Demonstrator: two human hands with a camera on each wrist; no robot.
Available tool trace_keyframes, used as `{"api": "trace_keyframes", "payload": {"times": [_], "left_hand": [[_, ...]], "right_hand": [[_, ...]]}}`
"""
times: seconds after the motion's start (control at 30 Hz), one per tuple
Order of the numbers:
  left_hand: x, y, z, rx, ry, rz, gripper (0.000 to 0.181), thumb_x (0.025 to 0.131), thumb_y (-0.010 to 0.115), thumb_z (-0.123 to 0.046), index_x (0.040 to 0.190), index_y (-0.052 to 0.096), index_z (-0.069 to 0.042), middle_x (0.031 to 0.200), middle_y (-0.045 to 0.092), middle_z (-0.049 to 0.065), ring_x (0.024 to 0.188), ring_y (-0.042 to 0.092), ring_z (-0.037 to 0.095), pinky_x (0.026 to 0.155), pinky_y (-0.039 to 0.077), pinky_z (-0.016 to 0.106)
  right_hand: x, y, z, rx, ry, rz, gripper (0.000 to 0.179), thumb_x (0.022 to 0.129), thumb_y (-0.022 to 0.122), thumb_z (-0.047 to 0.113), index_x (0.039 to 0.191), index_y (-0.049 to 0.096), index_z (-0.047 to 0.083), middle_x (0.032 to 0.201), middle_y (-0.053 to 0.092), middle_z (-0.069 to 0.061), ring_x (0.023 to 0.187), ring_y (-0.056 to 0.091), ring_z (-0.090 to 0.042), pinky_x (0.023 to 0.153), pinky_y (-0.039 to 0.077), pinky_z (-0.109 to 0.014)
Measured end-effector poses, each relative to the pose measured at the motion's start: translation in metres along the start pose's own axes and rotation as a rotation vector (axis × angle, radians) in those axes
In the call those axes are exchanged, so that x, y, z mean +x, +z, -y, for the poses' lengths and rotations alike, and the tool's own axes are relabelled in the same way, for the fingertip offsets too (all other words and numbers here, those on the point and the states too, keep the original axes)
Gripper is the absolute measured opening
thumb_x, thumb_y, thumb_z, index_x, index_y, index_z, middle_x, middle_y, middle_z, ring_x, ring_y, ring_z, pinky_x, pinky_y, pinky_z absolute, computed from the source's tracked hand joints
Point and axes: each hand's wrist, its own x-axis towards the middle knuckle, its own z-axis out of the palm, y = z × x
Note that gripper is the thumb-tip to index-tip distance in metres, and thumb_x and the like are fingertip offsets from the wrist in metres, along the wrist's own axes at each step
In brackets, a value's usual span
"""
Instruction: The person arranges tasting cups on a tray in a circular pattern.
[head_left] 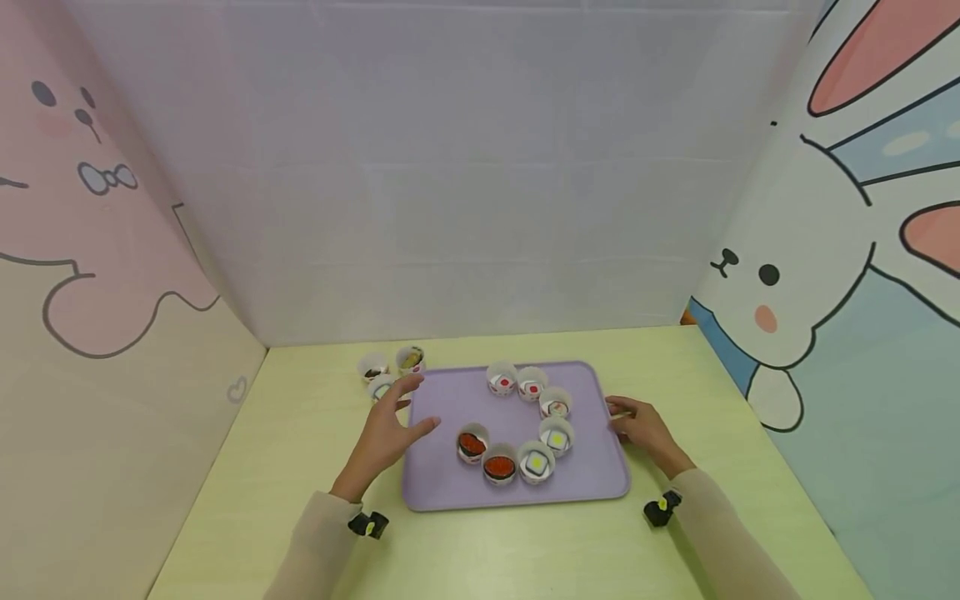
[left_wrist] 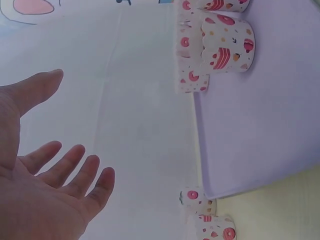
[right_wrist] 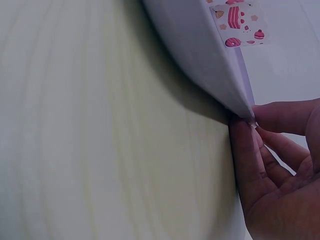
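Note:
My left hand [head_left: 387, 435] hovers over the left edge of the lavender tray [head_left: 442, 492], thumb and fingers spread apart, holding nothing. In the left wrist view the same hand [left_wrist: 55, 185] shows its palm and separated fingers. At the tray's right edge, my right hand [head_left: 639, 425] pinches the rim; the right wrist view has its thumb and fingers [right_wrist: 280, 117] meeting there. Several small paper cups stand on the tray in a curve, among them a cup with orange-red filling [head_left: 500, 465], one with a yellow-green centre [head_left: 536, 463] and one with a red dot [head_left: 501, 379].
Beyond the tray's upper left corner, three more cups stand on the pale yellow table [head_left: 300, 433], one with a yellowish filling [head_left: 411, 360]. A white sheet [head_left: 450, 183] hangs behind the table. Cartoon-printed panels rise on both sides, a rabbit [head_left: 795, 275] on the right one.

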Motion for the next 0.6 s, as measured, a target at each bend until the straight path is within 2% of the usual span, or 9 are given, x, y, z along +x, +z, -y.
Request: {"api": "trace_keyframes", "payload": {"times": [0.1, 0.27, 0.5, 0.6], "left_hand": [[0.003, -0.007, 0.005, -0.002, 0.024, -0.036, 0.074, 0.081, 0.080, -0.027, 0.144, 0.044, -0.011, 0.145, 0.050, 0.012, 0.130, 0.051, 0.037, 0.105, 0.044, 0.052], [0.006, -0.017, 0.013, -0.041, 0.011, -0.094, 0.074, 0.081, 0.081, -0.024, 0.144, 0.043, -0.011, 0.145, 0.050, 0.014, 0.126, 0.053, 0.037, 0.105, 0.043, 0.051], [0.012, -0.027, 0.021, -0.113, -0.013, -0.147, 0.075, 0.083, 0.078, -0.012, 0.146, 0.038, -0.004, 0.147, 0.045, 0.018, 0.138, 0.041, 0.035, 0.111, 0.035, 0.054], [0.013, -0.034, 0.016, -0.119, -0.025, -0.157, 0.074, 0.084, 0.076, -0.008, 0.145, 0.037, 0.000, 0.147, 0.044, 0.022, 0.139, 0.039, 0.038, 0.112, 0.034, 0.054]], "right_hand": [[0.000, 0.000, -0.001, 0.007, 0.002, 0.001, 0.056, 0.089, 0.059, 0.002, 0.143, 0.048, 0.001, 0.129, 0.055, -0.023, 0.090, 0.063, -0.016, 0.070, 0.055, -0.028], [-0.002, 0.000, 0.000, 0.006, 0.001, 0.002, 0.056, 0.089, 0.059, 0.002, 0.143, 0.048, 0.001, 0.130, 0.056, -0.024, 0.090, 0.063, -0.017, 0.070, 0.055, -0.028], [-0.004, 0.000, 0.003, 0.009, -0.010, -0.005, 0.055, 0.088, 0.060, 0.002, 0.142, 0.049, 0.001, 0.128, 0.056, -0.025, 0.088, 0.063, -0.016, 0.069, 0.055, -0.027], [-0.003, 0.001, 0.002, 0.008, -0.012, -0.005, 0.055, 0.088, 0.060, 0.002, 0.142, 0.049, 0.000, 0.127, 0.056, -0.025, 0.087, 0.063, -0.015, 0.068, 0.055, -0.027]]}}
